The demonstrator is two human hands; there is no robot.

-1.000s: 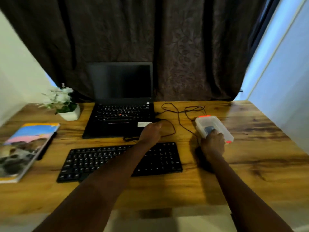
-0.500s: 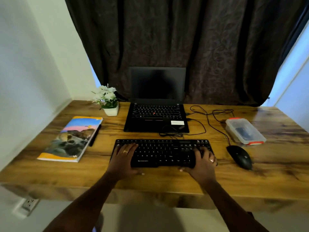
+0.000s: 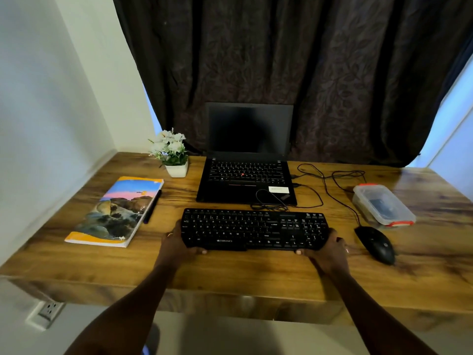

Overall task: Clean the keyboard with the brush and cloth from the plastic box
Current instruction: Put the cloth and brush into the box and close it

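Left hand (image 3: 176, 242) and right hand (image 3: 330, 248) gripped the keyboard (image 3: 254, 229) ends, fingers (image 3: 203, 251) curled round them — long axis left-right. Box (image 3: 382, 204) sat lidded to its right — right hand nearer.

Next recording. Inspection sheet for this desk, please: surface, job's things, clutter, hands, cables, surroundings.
Surface: wooden desk, no spills seen.
Job's things: keyboard near the front edge; plastic box to its right, lid on; brush and cloth not discernible.
Clutter: laptop, mouse, book, pen, flower pot.
Hands: left hand and right hand each grip one keyboard end.
Cables: black cables loop between laptop and box.
Surroundings: dark curtain, white wall, wall socket below the desk.
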